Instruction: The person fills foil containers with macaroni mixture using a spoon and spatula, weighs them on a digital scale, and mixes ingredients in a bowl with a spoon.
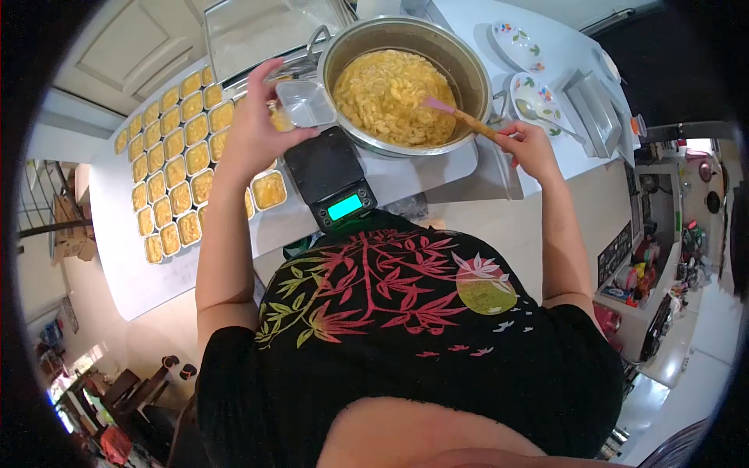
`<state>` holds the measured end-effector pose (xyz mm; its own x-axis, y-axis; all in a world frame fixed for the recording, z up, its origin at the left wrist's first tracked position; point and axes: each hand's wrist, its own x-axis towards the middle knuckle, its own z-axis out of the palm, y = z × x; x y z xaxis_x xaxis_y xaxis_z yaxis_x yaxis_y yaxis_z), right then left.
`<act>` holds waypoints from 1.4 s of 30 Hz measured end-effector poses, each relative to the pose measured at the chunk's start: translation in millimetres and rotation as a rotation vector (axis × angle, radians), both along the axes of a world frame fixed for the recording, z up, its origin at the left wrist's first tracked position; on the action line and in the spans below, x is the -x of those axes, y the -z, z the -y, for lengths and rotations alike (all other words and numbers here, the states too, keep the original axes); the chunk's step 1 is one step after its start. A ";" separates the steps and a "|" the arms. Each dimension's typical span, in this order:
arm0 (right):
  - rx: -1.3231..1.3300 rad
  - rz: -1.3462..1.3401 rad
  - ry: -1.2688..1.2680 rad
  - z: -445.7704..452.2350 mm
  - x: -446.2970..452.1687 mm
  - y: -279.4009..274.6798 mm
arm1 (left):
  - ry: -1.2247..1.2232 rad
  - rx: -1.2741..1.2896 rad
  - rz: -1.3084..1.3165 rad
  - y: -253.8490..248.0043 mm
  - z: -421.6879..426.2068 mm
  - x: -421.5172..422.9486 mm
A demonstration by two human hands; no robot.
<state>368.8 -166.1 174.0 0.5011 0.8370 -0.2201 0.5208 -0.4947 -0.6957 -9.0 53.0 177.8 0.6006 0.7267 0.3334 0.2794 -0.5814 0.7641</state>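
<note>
Spatula [463, 118], head in pot [466, 86], sits pinched in right hand's [532, 152] fingers; left hand [256, 129] spreads wide beside tub [306, 103].

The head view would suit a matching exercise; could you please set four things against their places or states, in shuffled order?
Things:
1. large pot
2. kitchen scale
3. spatula
4. clear container

Places or states:
A. gripped in the right hand
B. between thumb and fingers of the left hand
C. holds a yellow mixture
D. black, with a lit display

Pairs: 1-C, 2-D, 3-A, 4-B
</note>
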 end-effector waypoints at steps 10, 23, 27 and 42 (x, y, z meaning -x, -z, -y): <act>-0.074 -0.004 -0.010 11.6 -13.0 -77.9 | 0.123 0.145 -0.045 33.1 -15.9 -100.3; -0.335 0.445 0.068 9.4 57.9 -80.2 | 0.063 0.216 0.261 30.7 0.7 -142.2; -0.346 0.533 0.090 12.8 69.3 -75.3 | 0.077 0.229 0.219 23.5 7.7 -136.7; -0.567 0.846 -0.082 25.9 80.5 -84.3 | 0.016 0.120 0.324 34.5 12.8 -125.9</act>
